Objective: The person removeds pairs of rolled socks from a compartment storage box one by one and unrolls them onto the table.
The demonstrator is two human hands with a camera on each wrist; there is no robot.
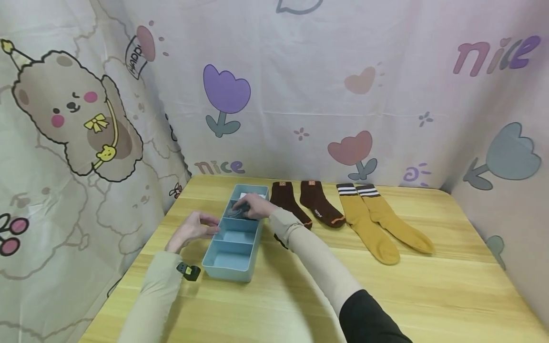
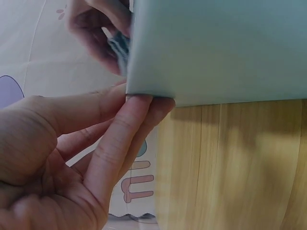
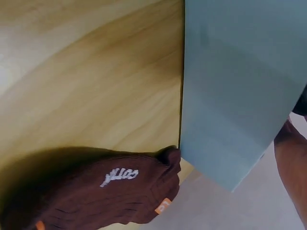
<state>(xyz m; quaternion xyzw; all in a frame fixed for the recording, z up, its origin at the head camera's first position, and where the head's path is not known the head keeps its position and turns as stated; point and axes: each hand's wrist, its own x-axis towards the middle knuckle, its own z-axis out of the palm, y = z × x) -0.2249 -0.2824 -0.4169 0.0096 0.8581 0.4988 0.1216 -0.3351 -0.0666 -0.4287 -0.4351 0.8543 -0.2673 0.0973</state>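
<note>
A long light-blue box (image 1: 231, 274) with several compartments stands on the left part of the table. My right hand (image 1: 256, 207) reaches into its second compartment from the far end and holds a folded grey-blue sock (image 1: 237, 212). This knitted cloth (image 2: 121, 45) also shows between the right fingers in the left wrist view. My left hand (image 1: 195, 231) is at the box's left side, its fairly straight fingers (image 2: 117, 143) touching the edge of the wall. Something white (image 1: 246, 195) lies in the farthest compartment. The right fingertips are hidden in the right wrist view.
Two dark brown socks (image 1: 319, 205) lie right of the box, one partly behind my right forearm. Farther right are two mustard socks (image 1: 373, 228) with striped cuffs, partly overlapping. The wooden table (image 1: 429, 295) ends at a printed curtain (image 1: 291, 157) behind.
</note>
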